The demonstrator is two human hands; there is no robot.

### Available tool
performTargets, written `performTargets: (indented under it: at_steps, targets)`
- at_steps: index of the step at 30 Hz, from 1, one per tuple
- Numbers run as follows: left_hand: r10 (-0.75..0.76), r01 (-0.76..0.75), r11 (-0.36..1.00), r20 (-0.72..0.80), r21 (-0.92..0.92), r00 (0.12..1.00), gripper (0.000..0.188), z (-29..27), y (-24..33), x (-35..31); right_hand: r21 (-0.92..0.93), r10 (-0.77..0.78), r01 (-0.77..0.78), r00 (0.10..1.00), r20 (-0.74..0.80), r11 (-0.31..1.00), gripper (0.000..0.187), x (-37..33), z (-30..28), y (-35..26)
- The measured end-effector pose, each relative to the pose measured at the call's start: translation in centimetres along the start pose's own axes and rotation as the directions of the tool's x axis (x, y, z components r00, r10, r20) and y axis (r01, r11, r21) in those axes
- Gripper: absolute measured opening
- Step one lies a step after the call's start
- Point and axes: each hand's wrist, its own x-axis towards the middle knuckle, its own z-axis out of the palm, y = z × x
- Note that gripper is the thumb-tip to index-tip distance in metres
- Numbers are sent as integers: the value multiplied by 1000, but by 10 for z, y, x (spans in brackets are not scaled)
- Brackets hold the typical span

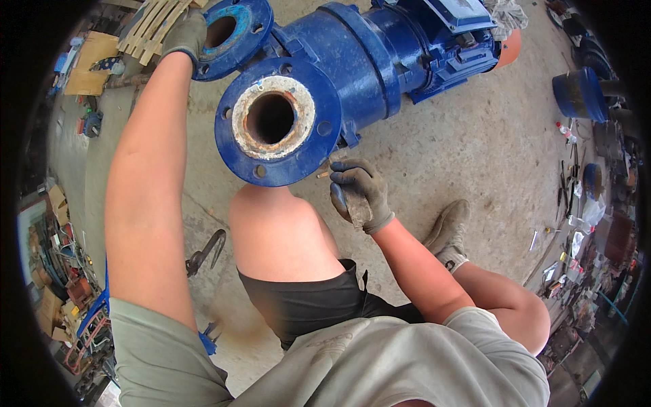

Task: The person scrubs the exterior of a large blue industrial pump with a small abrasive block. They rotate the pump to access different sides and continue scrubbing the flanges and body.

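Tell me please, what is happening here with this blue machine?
A person crouches on a concrete floor beside a large blue pump. The gloved left hand rests on the rim of the farther flange. The gloved right hand grips a small scraping tool, its tip at the lower edge of the nearer flange. That flange's face shows whitish residue and rust around the bore.

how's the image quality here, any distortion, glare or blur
Head view: strong fisheye bending with a black rim at the corners; even daylight, no harsh glare; the near blue flange and gloved right hand are sharp, while the clutter at the edges is squeezed and soft.
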Motion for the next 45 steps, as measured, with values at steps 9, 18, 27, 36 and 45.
performTargets:
  at_steps: [9, 18, 27, 36, 45]
  targets:
    - [144, -153, 979, 79, 137, 986, 63, -17, 5, -7, 30, -121, 122, 992, -32, 992, 29, 14, 13, 9]
    - [-14, 10, 998, 67, 59, 998, 78, -22, 13, -15, 128, -74, 68, 997, 39, 989, 30, 22, -6, 6]
    - [-18, 16, 998, 37, 62, 999, 75, -21, 13, -17, 257, -91, 56, 988, 124, 965, 29, 29, -8, 12]
    - [-33, 33, 999, 95, 0, 995, 80, -23, 8, -15, 115, -171, 163, 983, 67, 980, 35, 27, -11, 8]
    - [-55, 81, 986, 177, -143, 983, 89, -20, -21, 21, 94, 224, -205, 849, -478, 974, 81, 36, 16, -21]
